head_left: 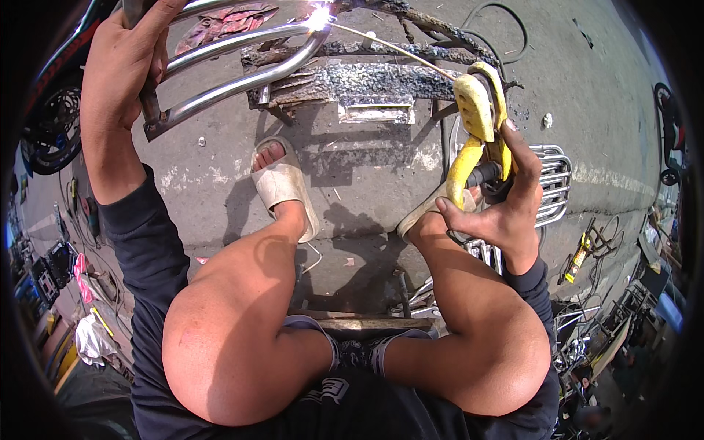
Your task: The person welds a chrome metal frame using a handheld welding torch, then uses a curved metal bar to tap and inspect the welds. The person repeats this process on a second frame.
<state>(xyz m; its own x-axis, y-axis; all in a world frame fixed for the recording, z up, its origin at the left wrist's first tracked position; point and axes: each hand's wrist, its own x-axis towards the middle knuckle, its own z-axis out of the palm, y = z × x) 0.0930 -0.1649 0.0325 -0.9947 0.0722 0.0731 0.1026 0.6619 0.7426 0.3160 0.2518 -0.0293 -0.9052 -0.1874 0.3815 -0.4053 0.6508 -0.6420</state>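
Note:
My left hand (117,77) is closed round the dark end bar of a bent, shiny steel tube frame (238,83), holding it at the upper left. In my right hand (506,209) is a yellow electrode holder (471,106), its jaws clamped on a thin welding rod (396,50). The rod slants up and left to a bright welding arc (320,16) where two tubes meet. That glare hides the joint itself. Below the tubes stands a rough, spatter-crusted metal stand (367,79), and the frame's right part overlaps it.
My sandalled feet (282,180) are on the concrete floor near the stand. A rack of chrome bars (554,183) lies beyond my right hand. Cables (513,44) run at the upper right. A motorcycle wheel (59,121) stands at left; tools and metal pieces (579,330) lie at lower right.

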